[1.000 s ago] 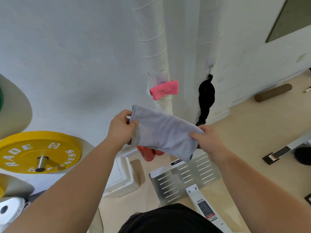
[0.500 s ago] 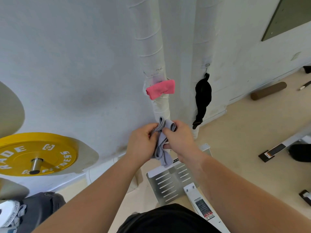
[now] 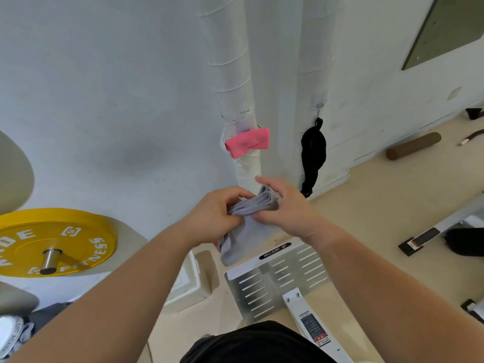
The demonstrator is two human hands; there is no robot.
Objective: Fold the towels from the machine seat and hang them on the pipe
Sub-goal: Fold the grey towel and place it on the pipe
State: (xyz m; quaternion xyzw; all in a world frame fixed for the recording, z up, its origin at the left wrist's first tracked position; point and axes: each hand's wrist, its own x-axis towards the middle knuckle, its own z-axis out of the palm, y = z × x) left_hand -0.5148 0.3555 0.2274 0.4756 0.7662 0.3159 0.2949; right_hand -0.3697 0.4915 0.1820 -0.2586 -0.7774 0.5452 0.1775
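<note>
Two grips, left hand (image 3: 214,216) and right hand (image 3: 285,209), pinch a folded pale-grey cloth towel (image 3: 251,205) between them (spread wide a second ago).

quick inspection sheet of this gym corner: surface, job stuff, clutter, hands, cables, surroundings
surface: beige floor, with a slotted metal plate below the hands
job's things: grey folded towel held up in front of the white tape-wrapped pipe, not yet hung; pink towel already on that pipe
clutter: yellow weight plate at left; brown cylindrical roller on the floor by the wall
grippers: left hand grips the grey towel's folded edge; right hand pinches its other end
cables: nothing seen
surroundings: white wall; black cloth bundle hanging from a wall hook
</note>
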